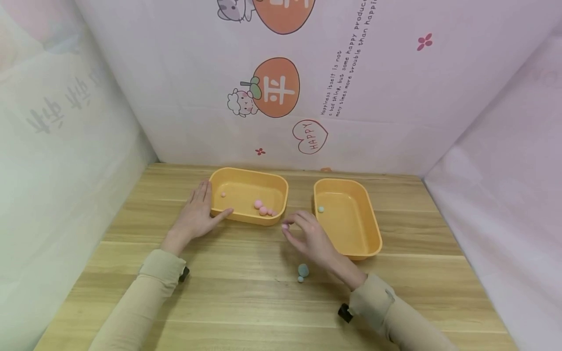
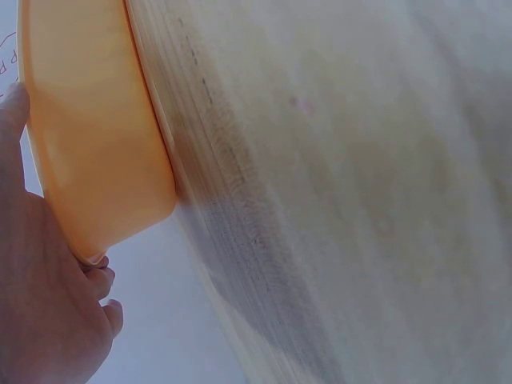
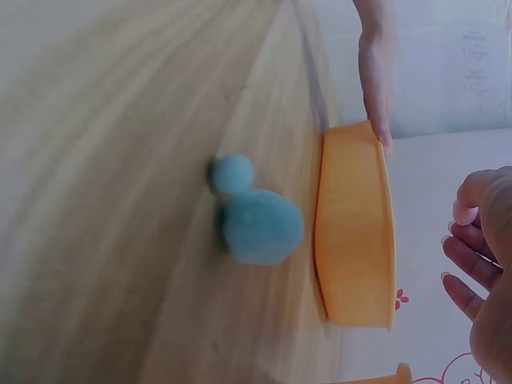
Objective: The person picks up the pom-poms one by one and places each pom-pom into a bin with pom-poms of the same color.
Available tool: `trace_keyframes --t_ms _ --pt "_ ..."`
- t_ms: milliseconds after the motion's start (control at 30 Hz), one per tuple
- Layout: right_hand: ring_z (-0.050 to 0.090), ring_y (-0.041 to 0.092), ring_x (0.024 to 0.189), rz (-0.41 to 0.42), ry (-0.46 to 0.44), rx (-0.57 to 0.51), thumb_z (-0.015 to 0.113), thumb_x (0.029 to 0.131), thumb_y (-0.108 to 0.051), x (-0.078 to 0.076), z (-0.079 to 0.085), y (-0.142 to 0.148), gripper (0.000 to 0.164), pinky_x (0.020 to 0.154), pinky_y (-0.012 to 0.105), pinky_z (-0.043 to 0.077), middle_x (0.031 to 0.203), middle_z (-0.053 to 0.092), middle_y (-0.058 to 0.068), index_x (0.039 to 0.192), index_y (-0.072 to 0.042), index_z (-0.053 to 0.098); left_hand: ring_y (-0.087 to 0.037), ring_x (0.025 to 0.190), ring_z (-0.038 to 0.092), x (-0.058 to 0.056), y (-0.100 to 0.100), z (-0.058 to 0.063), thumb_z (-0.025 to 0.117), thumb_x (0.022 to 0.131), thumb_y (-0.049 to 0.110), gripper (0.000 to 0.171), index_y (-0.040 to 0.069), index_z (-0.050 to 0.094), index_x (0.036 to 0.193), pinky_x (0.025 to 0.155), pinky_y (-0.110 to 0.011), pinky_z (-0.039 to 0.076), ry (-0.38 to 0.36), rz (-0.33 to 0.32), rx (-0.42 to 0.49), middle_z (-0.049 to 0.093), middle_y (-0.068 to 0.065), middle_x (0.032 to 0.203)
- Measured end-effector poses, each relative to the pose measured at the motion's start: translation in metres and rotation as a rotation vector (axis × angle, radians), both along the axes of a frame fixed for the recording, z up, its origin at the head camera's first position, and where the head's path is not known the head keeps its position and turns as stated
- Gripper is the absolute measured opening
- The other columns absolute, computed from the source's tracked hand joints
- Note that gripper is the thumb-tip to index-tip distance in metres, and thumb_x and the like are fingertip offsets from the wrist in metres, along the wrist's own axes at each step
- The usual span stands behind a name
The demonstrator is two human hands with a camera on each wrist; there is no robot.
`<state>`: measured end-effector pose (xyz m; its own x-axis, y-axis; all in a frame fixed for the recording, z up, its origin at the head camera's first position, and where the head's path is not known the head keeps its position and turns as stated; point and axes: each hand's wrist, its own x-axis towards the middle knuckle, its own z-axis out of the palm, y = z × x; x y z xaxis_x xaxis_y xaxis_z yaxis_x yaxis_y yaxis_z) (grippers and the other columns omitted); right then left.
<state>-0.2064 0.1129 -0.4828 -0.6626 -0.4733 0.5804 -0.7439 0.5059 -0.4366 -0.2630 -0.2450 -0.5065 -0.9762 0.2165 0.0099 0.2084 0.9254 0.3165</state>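
Observation:
My left hand [image 1: 196,213] lies against the left end of an orange tray [image 1: 246,219], its fingers straight along the side and the thumb across the near rim. Several pink pom-poms [image 1: 258,204] of different sizes sit inside that tray, most in its right near corner. Between thumb and forefinger my right hand [image 1: 315,240] pinches a small pink pom-pom [image 1: 286,226], just off the tray's right near corner. In the right wrist view the other fingers are spread apart from it. Below this hand, a larger blue pom-pom [image 3: 264,227] and a smaller one [image 3: 233,174] lie together on the table.
A second orange tray [image 1: 373,222] stands right of the first, partly behind my right hand, with a small pale blue pom-pom [image 1: 321,209] at its left wall. Printed white cloth [image 1: 373,141] encloses the wooden table [image 1: 246,302] at the back and sides.

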Motion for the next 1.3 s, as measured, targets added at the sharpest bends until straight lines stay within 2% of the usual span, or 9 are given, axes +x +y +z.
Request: trace_keyframes --t_ms 200,400,733,967,1300 --pt "0.072 0.024 0.105 -0.019 -0.067 0.013 0.079 0.100 -0.005 -0.011 0.007 -0.008 0.009 0.097 0.042 0.063 0.107 0.076 0.008 0.109 -0.003 0.077 -0.045 0.173 0.002 0.001 -0.001 -0.002 0.043 0.104 0.081 0.122 -0.010 -0.002 0.171 0.143 -0.061 0.007 0.007 0.001 0.002 0.002 -0.031 0.183" --pt "0.071 0.024 0.103 -0.031 -0.101 0.010 0.080 0.100 -0.007 -0.025 0.009 -0.018 0.010 0.098 0.042 0.062 0.108 0.075 0.008 0.109 -0.002 0.077 -0.045 0.173 0.003 0.000 -0.001 -0.002 0.043 0.105 0.081 0.122 -0.010 -0.002 0.171 0.143 -0.060 0.007 0.011 0.001 0.005 0.002 -0.031 0.183" --pt "0.072 0.029 0.101 -0.067 -0.125 0.002 0.081 0.099 -0.005 -0.043 -0.001 -0.030 0.012 0.095 0.048 0.061 0.105 0.076 0.013 0.107 0.001 0.076 -0.044 0.174 0.001 0.000 0.000 -0.002 0.041 0.104 0.083 0.123 -0.010 -0.002 0.171 0.143 -0.060 0.006 0.008 -0.003 0.004 0.002 -0.031 0.183" --pt "0.072 0.028 0.099 -0.077 -0.112 0.032 0.082 0.097 -0.006 -0.055 -0.007 -0.041 0.011 0.088 0.043 0.063 0.105 0.076 0.012 0.106 -0.002 0.076 -0.045 0.173 0.002 -0.001 0.000 -0.002 0.042 0.104 0.082 0.122 -0.010 -0.002 0.171 0.142 -0.062 0.008 0.014 -0.004 0.008 0.002 -0.032 0.183" --pt "0.071 0.028 0.107 -0.077 -0.235 0.079 0.083 0.098 -0.009 -0.064 -0.007 -0.053 0.015 0.095 0.044 0.064 0.111 0.076 0.010 0.110 -0.003 0.076 -0.046 0.173 0.002 -0.001 -0.001 -0.002 0.042 0.104 0.082 0.122 -0.010 -0.003 0.171 0.142 -0.063 0.007 0.010 -0.001 0.019 0.001 -0.031 0.183"
